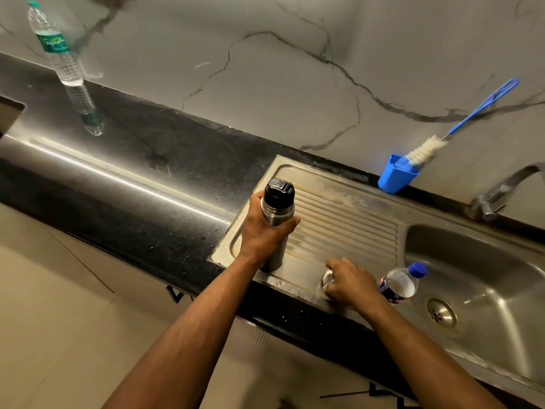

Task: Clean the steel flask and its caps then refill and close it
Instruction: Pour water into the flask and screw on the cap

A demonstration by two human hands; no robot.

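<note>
While the black tabletop point(141, 184) runs across the whole view under a marbled wall, the steel sink unit point(368, 184) set into it serves as the landmark for everything else: it has a ribbed draining board on its left part and a basin with a round drain on its right. The steel flask point(275, 228) stands upright on the near left corner of that draining board, its black inner cap point(278, 191) seated on its neck. The left hand point(264, 231) grips the flask around its upper body, fingers and thumb wrapped round the steel just below the cap. On the front edge of the draining board, to the right of the flask and well apart from it, the right hand point(351, 283) lies over a steel outer cap point(328, 279), fingers curled down around it so that only a pale part of the cap shows; whether it is lifted off the board cannot be told. Just beside that hand, at the inner edge of the basin, a small clear bottle with a blue cap point(402, 283) stands tilted in the view. A tap point(501, 190) rises at the back rim of the sink, behind the basin. Also at the back rim, behind the draining board, a blue cup point(393, 178) holds a bottle brush point(427, 149) with white bristles and a blue looped handle leaning against the wall. Far to the left of the sink, a tall clear water bottle with a green label point(57, 51) stands on the tabletop near the wall.
</note>
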